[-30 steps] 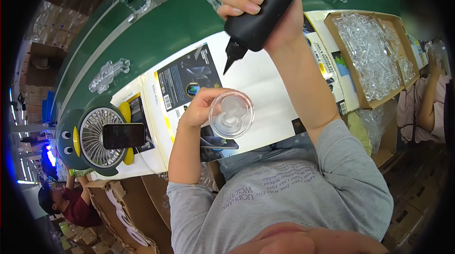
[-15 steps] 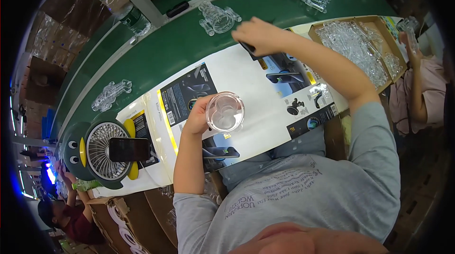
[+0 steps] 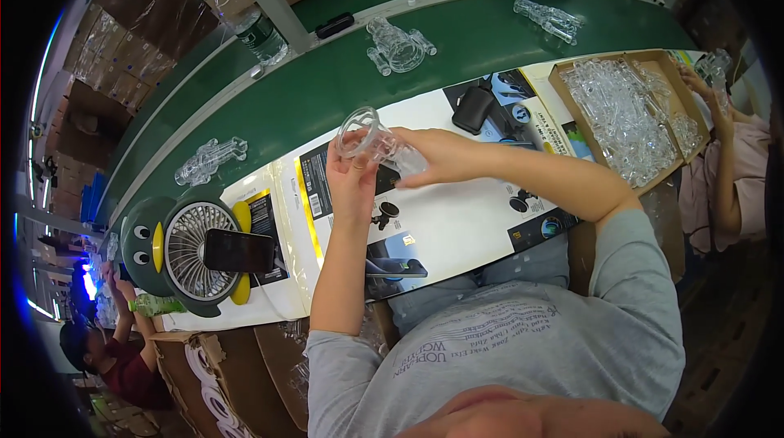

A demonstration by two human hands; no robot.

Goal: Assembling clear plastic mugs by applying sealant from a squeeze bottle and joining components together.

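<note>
Step in hand, seemingly: steadying clear, glass-like flared piece (image 3: 380,146), tilted above white printed cardboard sheet (image 3: 457,209); grasped near rim by left hand (image 3: 353,181), around narrow end by right hand (image 3: 429,154). Probably needed next: even, gentle support. Around: black plastic bottle (image 3: 474,108) on sheet, green curved worktable (image 3: 302,99), open brown carton (image 3: 686,93), stacked brown boxes (image 3: 98,62).

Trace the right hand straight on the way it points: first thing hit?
The right hand would likely first meet the clear wide-rimmed piece between the hands, then probably the left hand; depth there is unclear.
</note>
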